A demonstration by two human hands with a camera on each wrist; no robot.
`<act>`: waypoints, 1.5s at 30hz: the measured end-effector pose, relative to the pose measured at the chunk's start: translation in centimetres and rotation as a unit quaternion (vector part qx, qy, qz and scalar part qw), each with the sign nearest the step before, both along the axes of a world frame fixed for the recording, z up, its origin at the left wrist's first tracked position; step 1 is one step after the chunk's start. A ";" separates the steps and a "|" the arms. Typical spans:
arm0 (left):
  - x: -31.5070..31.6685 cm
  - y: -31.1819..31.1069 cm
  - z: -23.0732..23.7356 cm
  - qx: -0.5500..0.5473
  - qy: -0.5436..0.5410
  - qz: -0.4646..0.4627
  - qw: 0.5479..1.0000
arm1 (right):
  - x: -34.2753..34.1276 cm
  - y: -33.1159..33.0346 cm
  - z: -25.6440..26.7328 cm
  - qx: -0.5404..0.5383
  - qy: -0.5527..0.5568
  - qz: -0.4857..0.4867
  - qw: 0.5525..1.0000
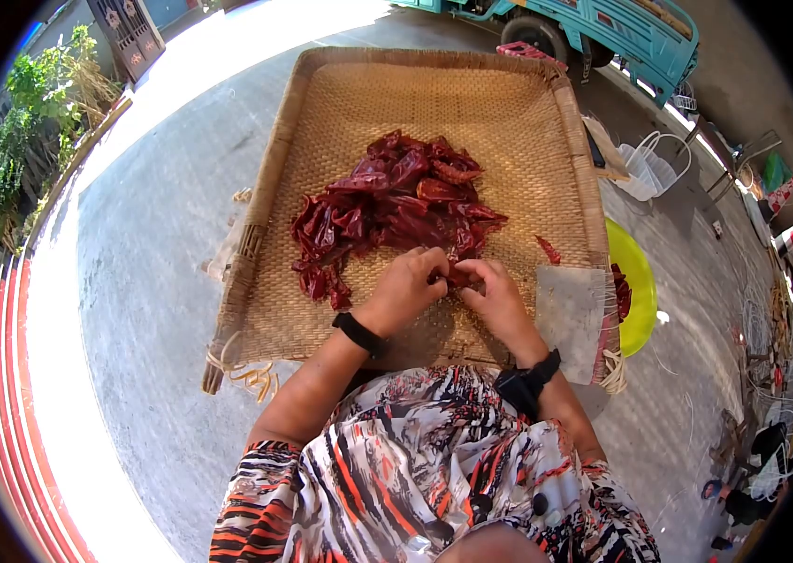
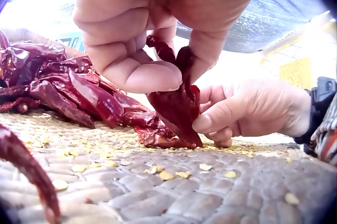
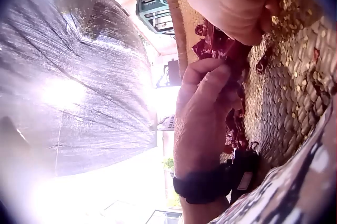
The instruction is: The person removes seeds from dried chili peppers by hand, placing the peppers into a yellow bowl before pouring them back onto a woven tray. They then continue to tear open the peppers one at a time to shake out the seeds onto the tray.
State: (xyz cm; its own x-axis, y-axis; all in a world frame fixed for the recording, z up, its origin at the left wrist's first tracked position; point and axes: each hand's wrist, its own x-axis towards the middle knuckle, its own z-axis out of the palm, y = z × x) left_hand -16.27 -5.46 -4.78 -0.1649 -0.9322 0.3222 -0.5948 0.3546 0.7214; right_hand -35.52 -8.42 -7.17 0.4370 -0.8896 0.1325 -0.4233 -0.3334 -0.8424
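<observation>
A dried red chili pepper (image 2: 176,111) is held between my two hands, low over the woven tray (image 1: 265,328). My left hand (image 1: 408,289) pinches its upper end, thumb against curled fingers, in the left wrist view. At the lower end, my right hand (image 1: 500,302) grips the pepper between thumb and fingers. Just beyond the hands lies a heap of dried red chilies (image 1: 396,202). Pale seeds (image 2: 166,175) are scattered on the weave beneath. In the right wrist view, the hands partly cover the pepper.
A grey flat sheet (image 1: 567,314) lies at the tray's right front corner. Beside it stands a yellow-green basin (image 1: 640,300) with red chilies inside. One loose chili piece (image 1: 549,250) sits right of the heap. Farther off are a white plastic basket (image 1: 650,171) and a teal cargo vehicle (image 1: 636,42).
</observation>
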 end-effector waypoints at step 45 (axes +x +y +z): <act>-0.5 -0.3 -0.2 0.044 0.161 0.059 0.984 | 0.1 -0.1 -1.5 0.174 -0.316 -0.099 0.927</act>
